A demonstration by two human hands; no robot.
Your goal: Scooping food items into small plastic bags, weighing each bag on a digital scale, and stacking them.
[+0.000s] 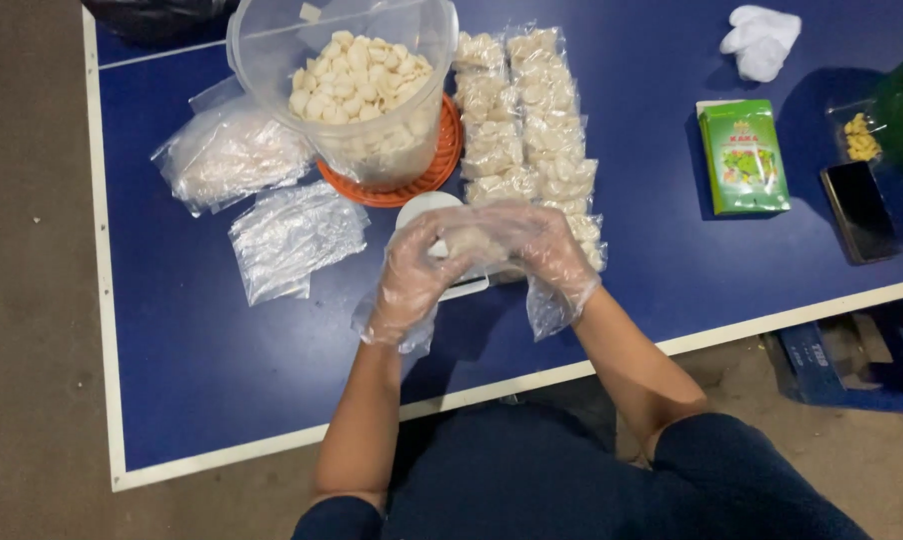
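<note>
- The left hand and right hand, both in thin clear gloves, pinch a small filled clear bag between them, fingers curled around its ends, just above the blue surface.
- Under the bag sits a small white scale, partly hidden.
- Beside the left hand lie stacks of empty clear bags.
- Beyond, two rows of filled packets lie next to a clear tub of pale crackers on an orange lid.
- Far right: a green box and a dark phone.
</note>
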